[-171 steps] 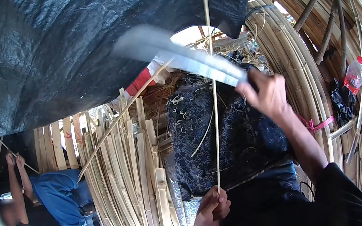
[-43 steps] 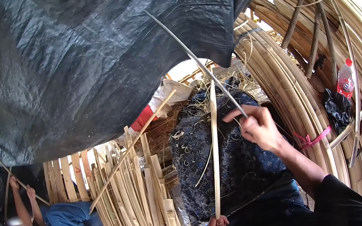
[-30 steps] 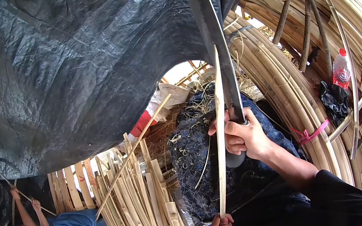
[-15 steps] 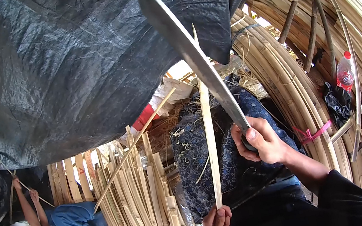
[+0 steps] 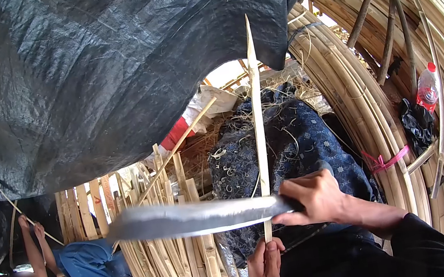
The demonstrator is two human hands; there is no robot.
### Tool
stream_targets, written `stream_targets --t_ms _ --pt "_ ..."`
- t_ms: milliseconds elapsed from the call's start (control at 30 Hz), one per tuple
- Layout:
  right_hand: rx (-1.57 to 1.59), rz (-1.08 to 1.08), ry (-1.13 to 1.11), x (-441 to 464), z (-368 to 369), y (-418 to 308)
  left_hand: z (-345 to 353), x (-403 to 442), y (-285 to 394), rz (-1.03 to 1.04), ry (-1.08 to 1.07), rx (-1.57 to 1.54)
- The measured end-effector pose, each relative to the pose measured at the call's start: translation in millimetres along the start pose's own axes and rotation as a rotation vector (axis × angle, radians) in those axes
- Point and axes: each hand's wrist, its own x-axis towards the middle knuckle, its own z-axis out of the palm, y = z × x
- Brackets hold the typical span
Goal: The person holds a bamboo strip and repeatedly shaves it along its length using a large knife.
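My right hand (image 5: 316,196) is closed around the handle of a machete (image 5: 188,217). Its broad grey blade points left, nearly level, and crosses in front of a bamboo strip (image 5: 257,114) close to the strip's lower end. Whether the edge touches the strip, I cannot tell. My left hand (image 5: 265,266) grips that lower end between thumb and fingers, just below the blade. The strip stands upright and tapers to a point at the top. Behind it, a dark blue patterned cloth (image 5: 313,152) covers my lap, with thin shavings scattered on it.
Split bamboo (image 5: 167,267) stands in a bunch at left. Longer bamboo, tied with a pink ribbon (image 5: 386,160), curves along the right, near a red-capped bottle (image 5: 428,87) and black bag (image 5: 418,124). Black tarpaulin (image 5: 122,79) hangs ahead. Another person (image 5: 88,274) at far left holds a thin stick.
The machete has swung down from upright to nearly level, pointing left across the strip. My right hand has turned over with it. My left hand keeps its hold on the strip.
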Motion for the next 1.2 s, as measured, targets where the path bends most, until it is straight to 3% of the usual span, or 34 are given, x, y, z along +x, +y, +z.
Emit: stream_targets --t_ms 200,300,400,467,600,667,767,833,900,1033,1100,1200 --pt "-0.244 -0.085 0.118 17.9 -11.2 15.7 3.3 -2.2 -2.4 0.077 0.121 0.239" --pt "-0.255 -0.090 -0.058 10.9 -8.4 6.2 2.6 -3.2 -0.9 0.036 0.132 0.196" --pt "-0.296 -0.136 0.035 16.3 -10.2 16.8 -0.4 -4.6 5.7 -0.041 0.066 0.272" --pt "-0.298 -0.064 0.108 20.3 -13.0 21.5 6.5 -8.8 8.1 0.002 0.144 0.269" --pt "-0.251 -0.162 0.042 13.7 -6.5 8.7 9.6 -6.5 5.6 0.000 0.122 0.199" --pt "-0.297 -0.170 0.072 16.4 -11.9 16.3 13.5 -8.4 -17.6 0.129 0.249 0.152" --pt "-0.322 -0.106 0.184 25.1 -9.0 34.0 14.5 -15.1 -10.8 0.055 0.219 0.070" --pt "-0.314 -0.094 0.008 20.3 -15.4 17.8 19.0 -13.1 -7.1 0.054 0.229 0.039" --pt "-0.274 -0.250 0.061 16.7 -8.0 17.9 17.4 -13.5 -8.7 0.041 0.218 0.028" --pt "-0.333 -0.097 0.193 31.9 -16.2 46.2 14.3 -19.4 -7.9 0.013 0.224 0.000" --pt "-0.370 -0.082 0.123 30.5 -15.7 31.3 17.5 -17.6 -5.5 -0.010 0.220 -0.034" --pt "-0.301 -0.259 0.076 21.4 -7.7 31.2 16.4 -14.6 -15.2 0.057 0.235 0.038"
